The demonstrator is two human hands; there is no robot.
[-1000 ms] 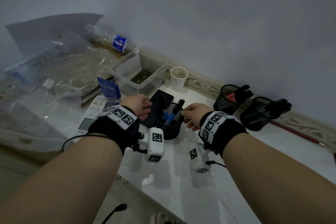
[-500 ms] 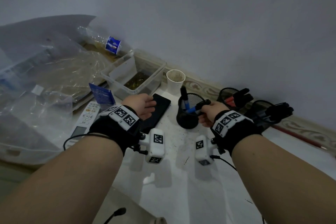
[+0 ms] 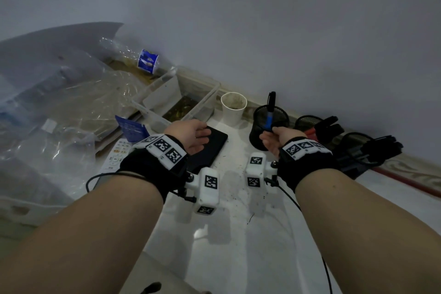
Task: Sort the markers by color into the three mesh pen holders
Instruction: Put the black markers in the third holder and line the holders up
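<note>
Head view, right hand [image 3: 274,139] fingers pinching blue marker [image 3: 269,120], left hand [image 3: 191,137] relaxed, labels unreadable.

Blue marker [image 3: 269,120] in right hand [image 3: 278,137]

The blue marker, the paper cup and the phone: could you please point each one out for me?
blue marker [image 3: 269,120], head view, on its blue barrel.
paper cup [image 3: 232,114], head view, on its outer wall.
phone [image 3: 213,145], head view, on its dark screen.
</note>
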